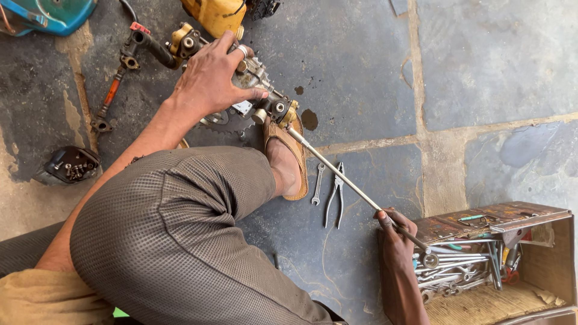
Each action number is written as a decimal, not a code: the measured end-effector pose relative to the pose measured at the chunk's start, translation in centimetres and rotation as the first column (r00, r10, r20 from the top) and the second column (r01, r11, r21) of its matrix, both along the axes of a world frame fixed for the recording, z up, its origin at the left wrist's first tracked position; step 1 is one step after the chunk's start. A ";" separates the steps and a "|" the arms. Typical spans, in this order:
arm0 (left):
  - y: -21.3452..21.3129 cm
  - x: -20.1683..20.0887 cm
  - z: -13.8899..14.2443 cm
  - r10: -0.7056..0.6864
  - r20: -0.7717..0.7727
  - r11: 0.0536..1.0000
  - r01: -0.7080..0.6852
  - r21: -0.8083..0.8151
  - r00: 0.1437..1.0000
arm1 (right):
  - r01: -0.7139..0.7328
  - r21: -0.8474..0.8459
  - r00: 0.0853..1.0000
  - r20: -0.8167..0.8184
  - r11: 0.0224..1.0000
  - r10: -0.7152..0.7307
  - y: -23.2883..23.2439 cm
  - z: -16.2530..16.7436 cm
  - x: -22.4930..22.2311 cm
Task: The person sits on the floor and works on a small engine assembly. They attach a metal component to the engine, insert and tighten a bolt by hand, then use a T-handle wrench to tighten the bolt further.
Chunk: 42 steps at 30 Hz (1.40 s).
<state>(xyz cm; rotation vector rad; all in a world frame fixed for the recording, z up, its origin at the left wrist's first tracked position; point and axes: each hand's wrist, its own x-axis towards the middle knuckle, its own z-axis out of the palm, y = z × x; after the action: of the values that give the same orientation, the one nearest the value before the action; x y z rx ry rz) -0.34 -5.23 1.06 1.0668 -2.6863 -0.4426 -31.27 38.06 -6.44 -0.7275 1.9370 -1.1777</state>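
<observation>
Left hand (211, 75) clamped over engine part (265, 99), steadying; right hand (394, 232) fisted round long rod (349, 183) (tip at fitting). Levering step; wants firm, steady push.

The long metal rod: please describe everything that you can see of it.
The rod is thin, straight, bare grey metal, and it shines a little. It lies on a slant: its upper end meets the oily metal assembly beside the sandal, and its lower end reaches the toolbox. The right hand grips it near the lower end; the left hand presses on the assembly. It passes above the pliers.
</observation>
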 end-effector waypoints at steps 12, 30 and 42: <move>-0.2 0.2 -1.2 0.000 0.000 1.000 0.000 0.006 1.000 | -0.089 -0.017 0.992 -0.095 0.996 0.087 -0.6 -0.1 -0.7; 7.5 -12.7 8.7 -0.476 0.392 0.878 0.452 0.158 0.787 | 0.509 0.169 0.751 0.393 0.844 -0.531 -2.8 5.4 2.6; 27.7 -21.5 -3.0 -0.700 0.026 0.635 0.605 0.481 0.714 | 0.295 0.058 0.939 0.170 0.954 -0.300 -2.5 12.4 5.6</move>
<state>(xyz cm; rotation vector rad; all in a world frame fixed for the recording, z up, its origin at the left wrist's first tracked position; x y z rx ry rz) -21.84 22.49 -1.98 0.1183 -3.2010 -1.1781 -25.70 35.56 5.95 -0.3044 1.9547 -1.3390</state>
